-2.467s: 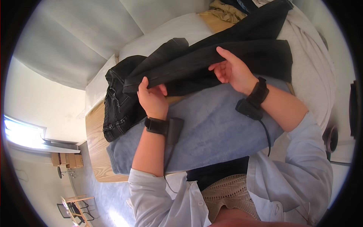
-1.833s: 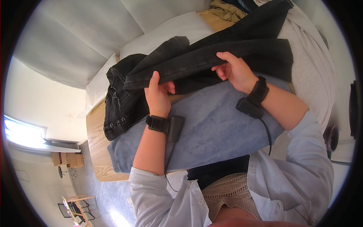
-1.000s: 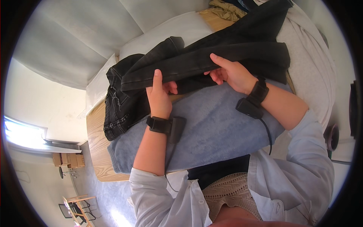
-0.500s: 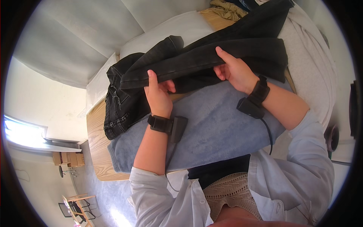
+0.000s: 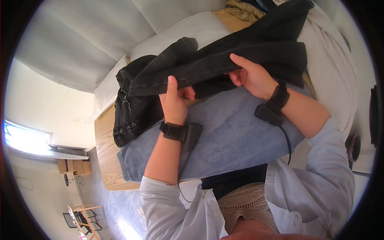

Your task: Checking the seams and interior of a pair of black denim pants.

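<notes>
A pair of black jeans (image 5: 160,76) lies across the table, its frayed, stitched part at the left and one leg stretched to the right. My left hand (image 5: 175,104) holds the near edge of a raised leg, thumb on top and fingers partly hidden behind the cloth. Farther right, my right hand (image 5: 257,80) pinches the same leg, its thumb lying over the fabric and its fingers curled beneath. Under and nearer than the jeans spreads a blue-grey fleece cloth (image 5: 216,136). Both wrists wear black straps with a small box and a cable.
The wooden table (image 5: 106,160) shows at the left. Beige cloth (image 5: 332,76) drapes along the right side, and a crumpled tan garment (image 5: 248,11) lies at the far edge. Cardboard boxes (image 5: 74,167) and a chair (image 5: 82,220) stand beyond on the floor.
My left hand has slid a little right along the jeans leg, closer to my right hand. The whole view has shifted slightly; the right hand keeps its hold.
</notes>
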